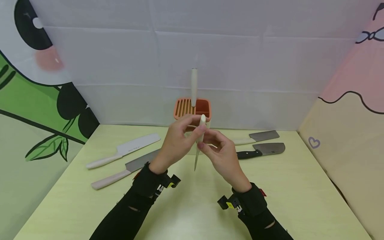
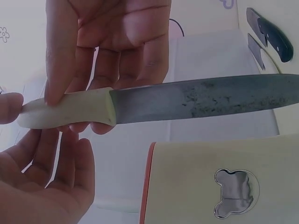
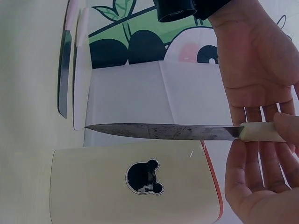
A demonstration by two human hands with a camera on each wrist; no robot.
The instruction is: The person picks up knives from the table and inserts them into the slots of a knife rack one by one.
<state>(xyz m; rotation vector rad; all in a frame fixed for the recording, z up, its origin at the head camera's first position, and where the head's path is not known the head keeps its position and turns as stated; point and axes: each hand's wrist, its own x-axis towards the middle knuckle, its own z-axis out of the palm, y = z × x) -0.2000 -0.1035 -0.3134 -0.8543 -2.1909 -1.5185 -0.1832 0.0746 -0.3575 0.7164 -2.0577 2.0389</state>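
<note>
A knife with a cream handle [image 2: 88, 107] and a dark-spotted blade [image 2: 196, 100] is held up in both hands, blade tip pointing down. My left hand [image 1: 177, 141] pinches the butt end of the handle between thumb and fingers. Closer to the blade, my right hand [image 1: 223, 156] has its thumb on one side of the handle and fingers on the other. Just behind the hands stands a cream knife block [image 3: 93, 182] with an orange slotted top [image 1: 182, 108] and a bear-shaped window [image 2: 236, 192]. A white handle [image 1: 194, 85] sticks up from it.
To the left lie a white-handled cleaver [image 1: 138, 144] and a pale-handled cleaver [image 1: 111, 179]. On the right are a pale-handled knife [image 1: 264, 135] and a black-handled knife [image 1: 270, 148]. A pale backdrop [image 1: 255, 66] rises at the table's [image 1: 300, 200] far edge.
</note>
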